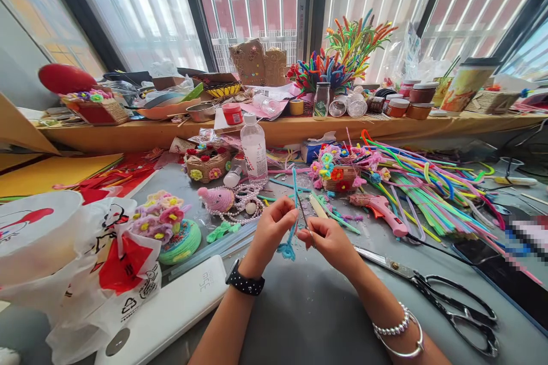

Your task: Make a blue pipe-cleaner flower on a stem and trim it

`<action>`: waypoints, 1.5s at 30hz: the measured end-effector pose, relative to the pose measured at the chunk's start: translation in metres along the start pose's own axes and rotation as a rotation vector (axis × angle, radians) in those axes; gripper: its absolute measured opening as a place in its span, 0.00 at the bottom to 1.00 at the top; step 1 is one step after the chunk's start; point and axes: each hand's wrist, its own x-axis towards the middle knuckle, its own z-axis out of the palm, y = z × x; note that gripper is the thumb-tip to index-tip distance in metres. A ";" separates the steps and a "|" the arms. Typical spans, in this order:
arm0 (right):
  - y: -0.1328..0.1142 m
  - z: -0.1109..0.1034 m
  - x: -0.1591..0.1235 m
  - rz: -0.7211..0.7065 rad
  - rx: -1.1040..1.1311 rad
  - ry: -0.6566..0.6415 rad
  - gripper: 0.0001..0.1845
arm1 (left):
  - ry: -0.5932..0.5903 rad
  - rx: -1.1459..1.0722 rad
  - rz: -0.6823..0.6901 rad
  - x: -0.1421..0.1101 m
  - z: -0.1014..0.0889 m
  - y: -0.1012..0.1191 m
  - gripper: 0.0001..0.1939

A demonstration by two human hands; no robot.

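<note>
My left hand (278, 222) pinches a light blue pipe cleaner (295, 185) whose free end stands upright above the fingers. The lower end is bent into a small looped shape (286, 250) below the hand. Close beside it, my right hand (327, 236) is closed on a slim dark metal tool (303, 212), its tip pointing up next to the pipe cleaner. Fingers hide the tool's handle, so its kind is unclear. Large black-handled scissors (422, 282) lie on the table right of my right forearm. Behind that hand is a pink glue gun (381, 211).
Loose coloured pipe cleaners (436, 199) heap up at the right. A clear bottle (254, 151) stands behind my hands, near a flower-trimmed basket (342, 174). A white power bank (171, 313) and a plastic bag (115, 274) lie left. Jars line the wooden ledge (282, 132).
</note>
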 end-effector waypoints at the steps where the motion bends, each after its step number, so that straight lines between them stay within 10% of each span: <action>1: 0.000 0.000 0.000 -0.009 0.009 -0.017 0.26 | -0.008 0.000 0.002 0.000 0.000 0.000 0.09; 22: 0.000 -0.001 -0.001 -0.068 0.017 -0.084 0.31 | -0.037 0.031 -0.021 0.001 0.002 0.000 0.09; 35: 0.004 -0.001 0.001 -0.035 -0.047 0.111 0.26 | -0.044 0.016 -0.026 0.000 0.002 0.000 0.09; 45: 0.001 0.001 -0.002 -0.044 -0.025 -0.073 0.30 | -0.072 0.005 -0.009 -0.001 0.001 -0.001 0.09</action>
